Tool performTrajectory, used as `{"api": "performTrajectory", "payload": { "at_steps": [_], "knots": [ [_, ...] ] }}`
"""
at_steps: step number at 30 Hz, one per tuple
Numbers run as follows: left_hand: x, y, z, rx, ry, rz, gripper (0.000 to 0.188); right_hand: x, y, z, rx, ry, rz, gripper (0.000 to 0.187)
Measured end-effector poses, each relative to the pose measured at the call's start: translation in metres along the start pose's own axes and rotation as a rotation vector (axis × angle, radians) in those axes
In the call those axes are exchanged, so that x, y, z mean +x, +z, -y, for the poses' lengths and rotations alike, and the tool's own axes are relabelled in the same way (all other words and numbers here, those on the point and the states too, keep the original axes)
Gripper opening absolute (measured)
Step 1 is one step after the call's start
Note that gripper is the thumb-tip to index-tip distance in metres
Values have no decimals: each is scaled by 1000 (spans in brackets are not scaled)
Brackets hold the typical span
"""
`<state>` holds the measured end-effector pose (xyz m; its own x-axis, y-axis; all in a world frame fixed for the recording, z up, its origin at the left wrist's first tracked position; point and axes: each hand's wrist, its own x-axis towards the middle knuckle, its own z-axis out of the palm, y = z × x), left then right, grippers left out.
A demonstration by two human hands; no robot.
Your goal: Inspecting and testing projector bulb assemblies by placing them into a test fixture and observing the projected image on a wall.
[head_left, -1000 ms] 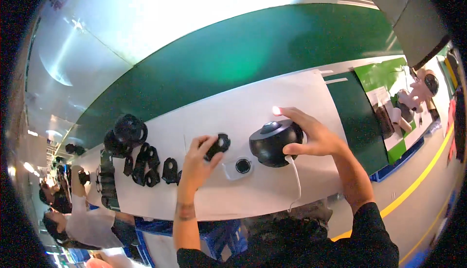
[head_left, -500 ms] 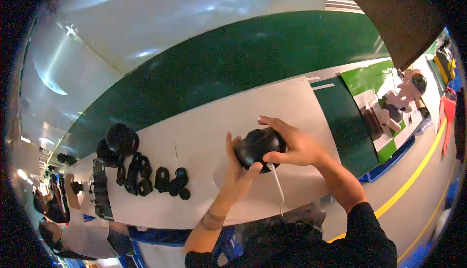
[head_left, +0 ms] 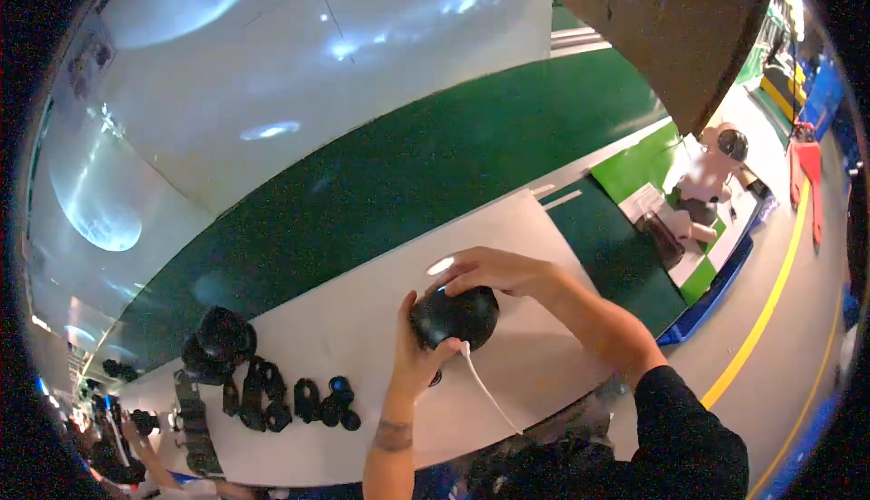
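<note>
A rounded black projector lamp (head_left: 464, 322) is tilted in front of me, above the white work surface (head_left: 535, 355). My left hand (head_left: 417, 355) grips its left side, with the thumb low by the plug of a white cable (head_left: 488, 394). The cable trails down toward my body. Curled over the lamp's far upper side is my right hand (head_left: 494, 270), its fingertips against the shell. Close to those fingers shows a bright white glow (head_left: 440, 266). Large round planet-like light patterns (head_left: 95, 183) fall on the pale wall panel (head_left: 390, 10).
Several black parts (head_left: 263, 396) and rounded black units (head_left: 217, 344) stand on the left of the surface. At right, a white figure-shaped device (head_left: 711, 174) sits by papers and a bottle-like brown object (head_left: 662, 239). A brown panel (head_left: 662, 38) overhangs. Another person's arm (head_left: 149, 455) shows far left.
My right hand has moved from the lamp's right side to its far upper side. The lamp has turned and tilted in my left hand. The whole view has shifted and rotated.
</note>
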<state>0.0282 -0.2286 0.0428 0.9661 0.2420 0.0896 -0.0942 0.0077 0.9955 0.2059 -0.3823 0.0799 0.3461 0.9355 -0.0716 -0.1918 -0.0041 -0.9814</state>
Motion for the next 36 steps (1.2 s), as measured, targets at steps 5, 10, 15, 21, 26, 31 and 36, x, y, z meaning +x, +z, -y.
{"api": "performTrajectory", "payload": {
  "at_steps": [5, 10, 15, 21, 26, 31, 36],
  "knots": [
    [-1, -3, 3, -103, -81, -31, 104, 13, 9, 8, -185, 145, -54, 45],
    [-6, -7, -11, -147, -116, -57, 93, 19, -1, -7, 43, 119, 22, 38],
    [-10, -8, -16, -260, -213, -48, 91, 21, -1, -5, -52, 272, 28, 45],
    [-5, -2, -8, -164, -162, -30, 86, 11, -3, 1, 31, 119, 44, 45],
    [-11, -3, -15, -147, -182, -42, 89, 12, 4, -1, 74, 119, 20, 46],
    [-8, -5, -3, -109, -170, -38, 91, 12, 0, -1, -6, 249, -13, 45],
    [-10, -5, -12, -66, -170, -55, 90, 12, -3, -4, 16, 143, 13, 44]
  ]
}}
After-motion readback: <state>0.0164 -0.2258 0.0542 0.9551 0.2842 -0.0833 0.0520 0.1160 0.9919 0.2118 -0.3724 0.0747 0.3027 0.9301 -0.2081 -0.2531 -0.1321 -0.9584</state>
